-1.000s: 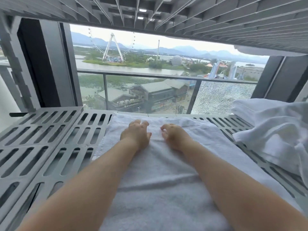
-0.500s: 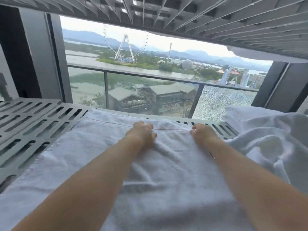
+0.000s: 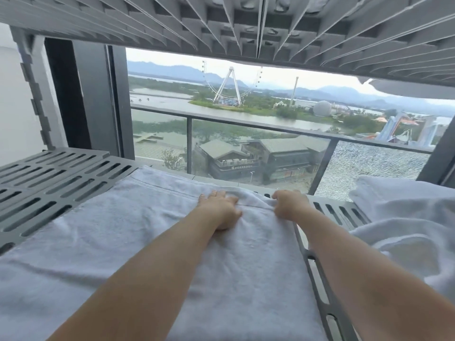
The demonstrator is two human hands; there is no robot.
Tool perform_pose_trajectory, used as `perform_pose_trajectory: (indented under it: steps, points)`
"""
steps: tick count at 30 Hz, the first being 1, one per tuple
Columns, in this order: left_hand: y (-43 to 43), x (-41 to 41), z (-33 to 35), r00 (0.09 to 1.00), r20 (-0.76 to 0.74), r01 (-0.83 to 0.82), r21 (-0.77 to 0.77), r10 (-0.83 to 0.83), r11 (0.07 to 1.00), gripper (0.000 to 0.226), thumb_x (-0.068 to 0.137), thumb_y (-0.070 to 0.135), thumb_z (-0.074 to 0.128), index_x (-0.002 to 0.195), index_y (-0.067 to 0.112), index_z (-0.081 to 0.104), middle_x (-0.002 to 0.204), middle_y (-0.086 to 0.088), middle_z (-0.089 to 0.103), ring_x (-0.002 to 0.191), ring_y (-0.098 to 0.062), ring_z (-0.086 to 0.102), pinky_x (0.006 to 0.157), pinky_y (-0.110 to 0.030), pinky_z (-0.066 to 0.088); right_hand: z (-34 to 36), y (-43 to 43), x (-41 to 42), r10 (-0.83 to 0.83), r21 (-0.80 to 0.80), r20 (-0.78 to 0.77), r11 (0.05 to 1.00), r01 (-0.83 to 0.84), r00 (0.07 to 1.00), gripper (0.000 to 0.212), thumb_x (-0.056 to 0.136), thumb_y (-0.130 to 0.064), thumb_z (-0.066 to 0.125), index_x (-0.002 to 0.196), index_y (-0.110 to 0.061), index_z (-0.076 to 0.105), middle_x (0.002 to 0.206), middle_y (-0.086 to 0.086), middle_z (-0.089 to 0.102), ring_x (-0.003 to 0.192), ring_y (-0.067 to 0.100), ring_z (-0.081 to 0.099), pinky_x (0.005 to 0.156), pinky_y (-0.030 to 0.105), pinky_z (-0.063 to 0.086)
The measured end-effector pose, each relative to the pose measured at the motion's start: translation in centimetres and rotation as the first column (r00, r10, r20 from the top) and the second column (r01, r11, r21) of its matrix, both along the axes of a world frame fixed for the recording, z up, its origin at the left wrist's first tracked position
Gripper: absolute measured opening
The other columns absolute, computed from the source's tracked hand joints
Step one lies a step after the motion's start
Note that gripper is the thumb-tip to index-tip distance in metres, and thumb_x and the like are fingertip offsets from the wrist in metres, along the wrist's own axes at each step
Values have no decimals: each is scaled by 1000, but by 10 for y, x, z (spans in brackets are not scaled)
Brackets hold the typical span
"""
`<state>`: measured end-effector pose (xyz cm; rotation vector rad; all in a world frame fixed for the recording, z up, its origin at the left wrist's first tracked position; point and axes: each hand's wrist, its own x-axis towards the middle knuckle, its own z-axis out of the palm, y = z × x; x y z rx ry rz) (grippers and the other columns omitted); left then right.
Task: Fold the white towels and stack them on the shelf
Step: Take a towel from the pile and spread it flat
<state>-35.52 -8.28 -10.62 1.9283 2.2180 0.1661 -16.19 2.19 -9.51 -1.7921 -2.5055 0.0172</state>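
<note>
A folded white towel lies flat on the grey slatted shelf, reaching toward its far edge. My left hand presses palm-down on the towel's far end, fingers spread. My right hand is at the towel's far right corner, fingers curled around the raised hem. A rumpled pile of white towels sits on the shelf at the right, beside my right forearm.
Another slatted grey shelf hangs close overhead. Behind the shelf is a window with a dark frame and a glass balcony railing. The shelf's left part shows bare slats.
The view has swung right, so the towel sits further left. My right hand went from the middle of the towel's far end to its right corner and curled on the hem; my left stays pressing.
</note>
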Motion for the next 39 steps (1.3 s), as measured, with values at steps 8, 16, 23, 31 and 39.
perform_pose_trajectory:
  steps: [8,16,23,31,39]
  points:
    - [14,10,-16,998,-57,10,25,-9,1000,84,90,79,16,161,37,1,170,-2,-8,156,-22,-13,120,-59,-12,17,9,1,24,-155,-68,987,-34,997,43,72,-53,54,75,-13,67,76,-1,69,80,22,64,72,33,44]
    - [20,8,-20,999,-45,8,61,-6,998,84,88,80,14,160,38,4,170,-1,-4,156,-21,-10,121,-58,-11,26,-8,-11,92,-53,91,995,-88,992,49,77,-61,65,87,-13,72,80,2,68,78,24,62,58,28,40]
    - [21,6,-24,1000,-27,17,92,-15,996,84,88,79,15,160,37,8,170,-2,-1,156,-21,-6,122,-57,-9,22,-19,-11,11,-257,-131,965,-45,991,25,76,-45,68,91,-25,63,89,7,69,76,24,69,60,31,59]
    - [26,2,-30,998,64,-10,245,-6,969,85,87,77,22,159,32,21,169,-4,16,156,-22,12,123,-57,2,30,-36,-5,-185,-347,-672,934,-85,717,25,76,-10,59,97,-4,71,93,19,71,83,33,69,74,43,58]
    - [21,3,-28,997,75,-12,257,-8,966,82,91,74,27,159,28,23,168,-7,18,155,-23,14,124,-54,6,44,-55,-6,-398,-512,-696,859,-24,597,27,95,-11,59,121,-3,59,97,16,63,75,25,61,65,34,50]
